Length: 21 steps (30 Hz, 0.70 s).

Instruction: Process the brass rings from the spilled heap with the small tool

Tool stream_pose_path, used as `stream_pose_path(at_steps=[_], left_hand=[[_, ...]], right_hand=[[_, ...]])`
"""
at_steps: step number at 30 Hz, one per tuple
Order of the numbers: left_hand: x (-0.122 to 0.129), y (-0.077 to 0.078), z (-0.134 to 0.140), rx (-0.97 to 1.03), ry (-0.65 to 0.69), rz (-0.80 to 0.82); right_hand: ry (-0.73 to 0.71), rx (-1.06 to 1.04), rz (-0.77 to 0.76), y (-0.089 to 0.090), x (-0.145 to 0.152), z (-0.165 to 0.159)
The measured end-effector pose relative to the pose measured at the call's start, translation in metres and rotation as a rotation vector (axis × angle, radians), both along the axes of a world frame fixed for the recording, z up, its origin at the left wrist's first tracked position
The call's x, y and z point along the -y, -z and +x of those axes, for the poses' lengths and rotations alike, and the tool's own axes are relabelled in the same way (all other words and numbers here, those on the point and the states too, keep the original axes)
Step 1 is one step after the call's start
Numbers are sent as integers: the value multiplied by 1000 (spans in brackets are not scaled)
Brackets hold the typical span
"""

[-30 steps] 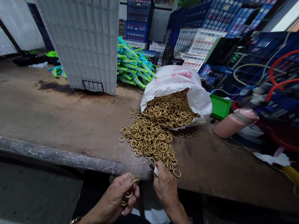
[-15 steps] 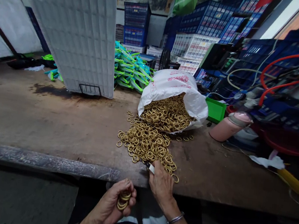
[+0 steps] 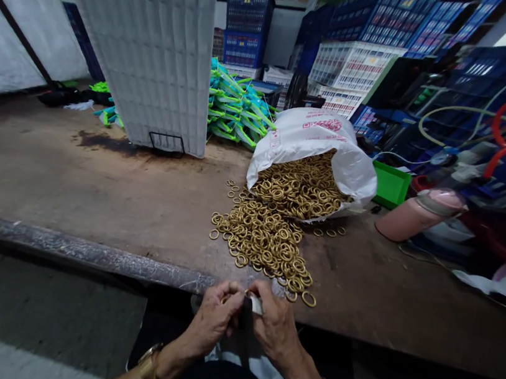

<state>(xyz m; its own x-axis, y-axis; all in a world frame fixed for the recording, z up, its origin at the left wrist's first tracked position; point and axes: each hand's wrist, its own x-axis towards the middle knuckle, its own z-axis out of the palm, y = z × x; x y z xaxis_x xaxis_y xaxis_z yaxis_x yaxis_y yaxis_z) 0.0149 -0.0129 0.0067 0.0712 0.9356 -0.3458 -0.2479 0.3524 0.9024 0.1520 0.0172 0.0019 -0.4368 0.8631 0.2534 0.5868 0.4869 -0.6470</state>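
Note:
My left hand (image 3: 215, 317) is closed around brass-coloured rings, mostly hidden by the fingers. In my right hand (image 3: 276, 321) is a small white-handled tool (image 3: 256, 305) whose exact kind I cannot make out. Both hands meet at the table's front edge, and a bit of a ring (image 3: 247, 291) shows between the fingertips. Just beyond them a heap of rings (image 3: 265, 235) spreads over the wooden table (image 3: 138, 205). More rings lie in the mouth of a white woven sack (image 3: 310, 132) tipped on its side.
A tall grey-white padded panel (image 3: 158, 57) stands at the left on a wire foot. Behind it lie green and turquoise pieces (image 3: 240, 112). Blue crates (image 3: 245, 25) are stacked at the back. To the right are a green tray (image 3: 391, 185) and a pink bottle (image 3: 419, 216).
My right hand has drawn back from the ring heap with the tool. My left hand has risen to meet it, turning its rings out of sight. The camera view has shifted slightly.

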Motion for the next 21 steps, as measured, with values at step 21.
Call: stream_pose_path(at_steps=[21], left_hand=[[11,5,-6,32,82,-47]], right_hand=[[127,-278,-539,1,3,-12]])
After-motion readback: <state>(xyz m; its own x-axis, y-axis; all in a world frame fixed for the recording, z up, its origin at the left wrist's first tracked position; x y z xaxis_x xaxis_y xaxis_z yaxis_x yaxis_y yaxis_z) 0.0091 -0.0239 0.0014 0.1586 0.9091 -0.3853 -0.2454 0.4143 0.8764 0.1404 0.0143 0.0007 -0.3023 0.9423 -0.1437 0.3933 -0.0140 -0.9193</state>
